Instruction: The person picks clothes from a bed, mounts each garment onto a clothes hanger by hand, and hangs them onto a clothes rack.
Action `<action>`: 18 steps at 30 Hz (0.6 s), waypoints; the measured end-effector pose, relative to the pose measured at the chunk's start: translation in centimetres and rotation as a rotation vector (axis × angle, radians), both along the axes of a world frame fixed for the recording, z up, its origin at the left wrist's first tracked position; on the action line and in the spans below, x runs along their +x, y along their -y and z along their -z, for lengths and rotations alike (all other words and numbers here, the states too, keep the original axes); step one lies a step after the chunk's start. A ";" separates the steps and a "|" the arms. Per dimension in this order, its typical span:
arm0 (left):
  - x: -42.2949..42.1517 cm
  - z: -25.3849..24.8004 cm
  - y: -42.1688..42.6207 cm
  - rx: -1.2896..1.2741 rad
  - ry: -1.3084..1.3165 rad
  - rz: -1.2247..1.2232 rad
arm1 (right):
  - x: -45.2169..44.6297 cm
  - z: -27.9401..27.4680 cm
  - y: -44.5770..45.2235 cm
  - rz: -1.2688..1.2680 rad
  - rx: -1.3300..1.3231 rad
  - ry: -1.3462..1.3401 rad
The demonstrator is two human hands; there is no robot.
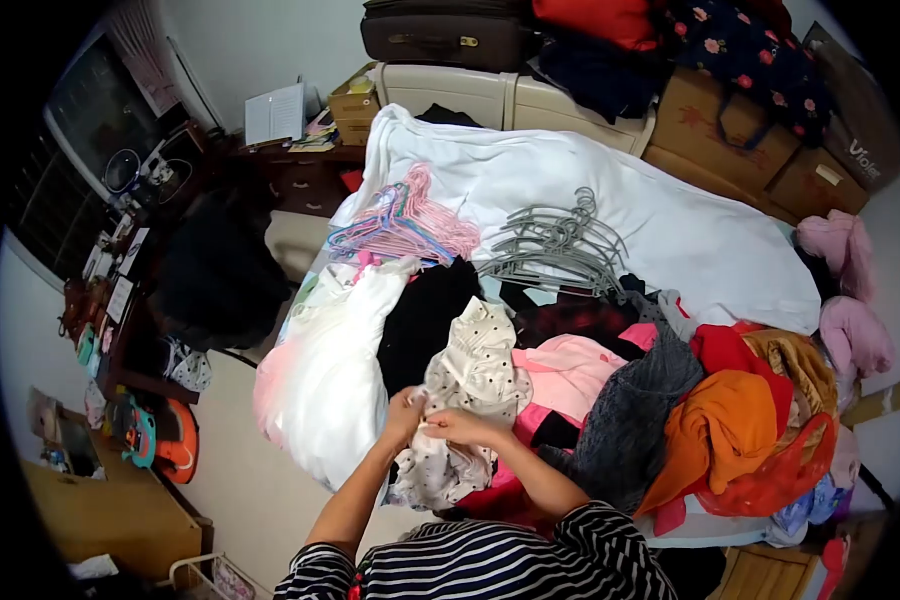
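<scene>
A cream garment with black polka dots lies bunched at the near edge of the bed. My left hand has its fingers closed on the cloth at the garment's left side. Just to the right, my right hand pinches the same cloth, its fingers pointing toward the left hand. The cut of the garment cannot be told from its folds. Left of it lie a black garment and a long white garment. A pink garment is on its right.
Pink and blue hangers and grey hangers lie on the white blanket. Dark grey denim and orange cloth are heaped at the right. A suitcase and cardboard boxes stand behind the bed.
</scene>
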State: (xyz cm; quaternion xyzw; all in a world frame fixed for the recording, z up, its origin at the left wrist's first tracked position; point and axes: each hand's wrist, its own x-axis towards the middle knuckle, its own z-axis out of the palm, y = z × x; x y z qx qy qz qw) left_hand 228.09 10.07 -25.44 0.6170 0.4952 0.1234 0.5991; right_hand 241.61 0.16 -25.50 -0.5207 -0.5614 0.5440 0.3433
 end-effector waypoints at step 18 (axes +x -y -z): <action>6.7 2.8 -4.1 0.386 -1.115 0.927 | 24.9 10.3 -8.7 1.030 0.008 0.496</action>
